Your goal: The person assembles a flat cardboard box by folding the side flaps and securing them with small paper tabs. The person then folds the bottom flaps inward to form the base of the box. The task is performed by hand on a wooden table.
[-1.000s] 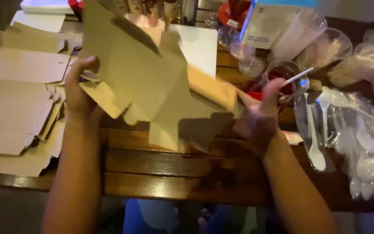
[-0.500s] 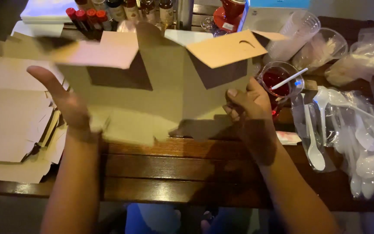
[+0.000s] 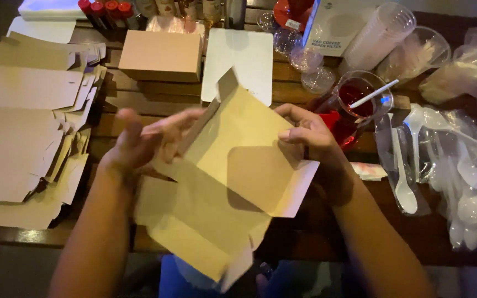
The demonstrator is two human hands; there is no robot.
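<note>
I hold a brown cardboard box blank (image 3: 233, 165), partly folded, above the front edge of the wooden table (image 3: 139, 110). My left hand (image 3: 144, 143) grips its left side, thumb up and fingers against a folded panel. My right hand (image 3: 305, 135) pinches the right edge of the upper panel. A loose flap hangs down toward my lap. A finished closed cardboard box (image 3: 161, 55) sits farther back on the table.
A stack of flat cardboard blanks (image 3: 23, 127) lies at the left. A white sheet (image 3: 247, 58) is behind the blank. At the right stand a cup of red liquid with a straw (image 3: 360, 99), clear plastic cups (image 3: 382, 33) and bagged plastic spoons (image 3: 459, 171).
The blank was spread wide and flat; now it is folded in on itself and brought down toward me, uncovering the closed box behind. Both hands have come closer together.
</note>
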